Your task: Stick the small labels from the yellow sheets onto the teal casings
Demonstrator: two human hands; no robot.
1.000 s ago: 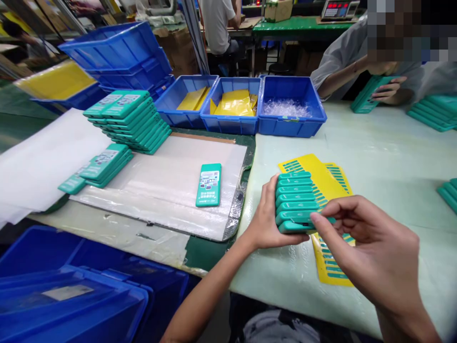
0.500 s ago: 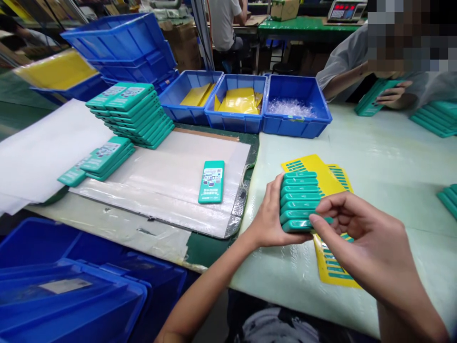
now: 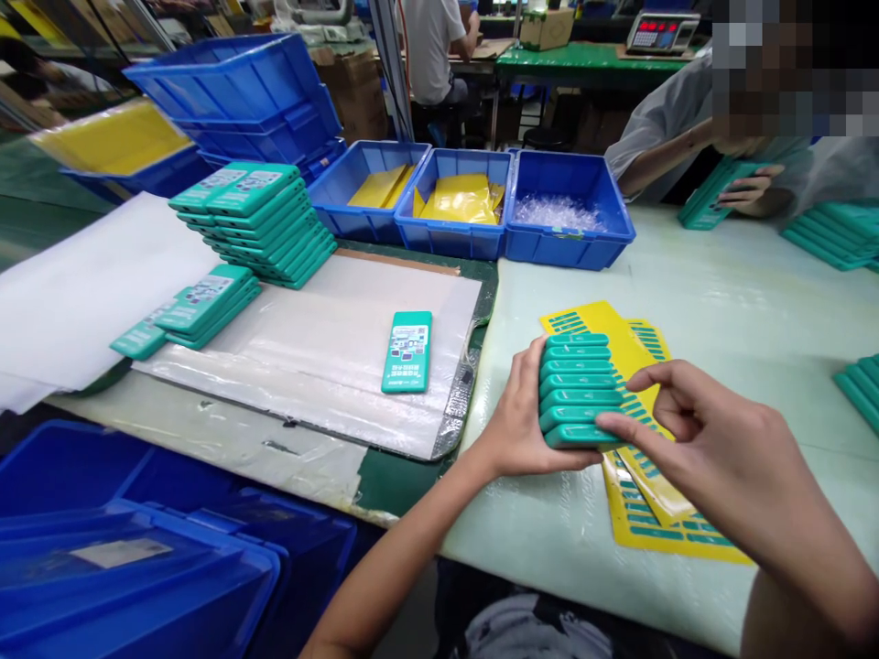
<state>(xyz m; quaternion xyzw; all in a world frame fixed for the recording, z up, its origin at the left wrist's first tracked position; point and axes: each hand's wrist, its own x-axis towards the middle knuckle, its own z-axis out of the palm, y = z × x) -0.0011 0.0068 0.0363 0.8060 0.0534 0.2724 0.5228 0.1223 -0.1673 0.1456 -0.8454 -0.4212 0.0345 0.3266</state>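
My left hand [image 3: 516, 416] is wrapped around the left end of a stack of several teal flat cases [image 3: 578, 389], held on edge just above the pale table [image 3: 728, 302]. My right hand [image 3: 714, 448] comes in from the right, its index fingertip and thumb pinching the nearest case at the bottom of the stack. Yellow sheets with teal slots [image 3: 645, 499] lie on the table under and behind both hands, partly hidden by them.
One teal case [image 3: 407, 351] lies alone on a white sheet [image 3: 330, 348] to the left. Tall and low piles of teal cases [image 3: 254, 222] stand farther left. Three blue bins [image 3: 473, 201] line the back; large blue crates [image 3: 137, 549] sit at lower left. A co-worker's hand [image 3: 748, 188] handles teal cases at the right.
The camera view has shifted slightly. My right hand has spread its fingers a little and drawn rightward along the stack, uncovering more of the yellow sheets. My left hand keeps its grip.
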